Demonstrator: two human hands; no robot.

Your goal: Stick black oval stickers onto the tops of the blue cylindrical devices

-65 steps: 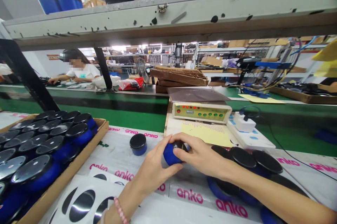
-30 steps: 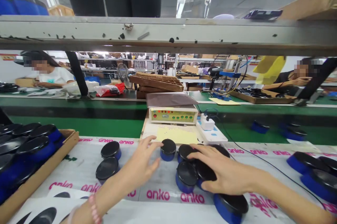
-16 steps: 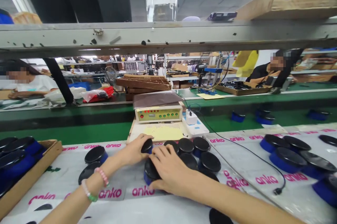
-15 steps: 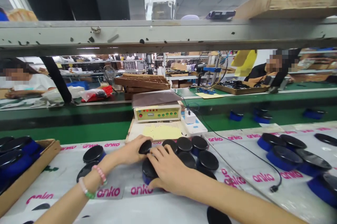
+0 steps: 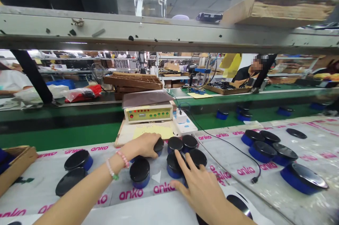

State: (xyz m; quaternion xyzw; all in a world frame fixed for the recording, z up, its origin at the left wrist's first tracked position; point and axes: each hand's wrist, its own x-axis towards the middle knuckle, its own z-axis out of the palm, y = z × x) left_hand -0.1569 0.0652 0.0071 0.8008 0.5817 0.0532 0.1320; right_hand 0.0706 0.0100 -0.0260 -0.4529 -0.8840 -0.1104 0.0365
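My left hand [image 5: 143, 144], wearing two bead bracelets, curls its thumb and fingers around a small round piece with a black top and blue side [image 5: 159, 145]. Close below that wrist stands another black-topped blue round piece [image 5: 140, 172]. My right hand [image 5: 202, 184] has its fingers spread, their tips on or just over a round black-and-blue piece [image 5: 173, 168] and its right-hand neighbour [image 5: 198, 157]. Behind them are two similar pieces [image 5: 175, 144] [image 5: 189, 143]. The palm hides part of this cluster.
White sheeting [image 5: 127, 205] printed "anko" covers the bench. More round pieces lie left [image 5: 76, 160] and right [image 5: 262, 151]. A control box [image 5: 148, 114], a black cable [image 5: 225, 137] and a cardboard box [image 5: 19, 165] stand around. Overhead runs a shelf [image 5: 159, 32]; a co-worker [image 5: 245, 73] sits beyond.
Both hands have moved apart from each other, the right one toward the right and nearer. One round piece now stands uncovered below my left wrist. The view has turned slightly right.
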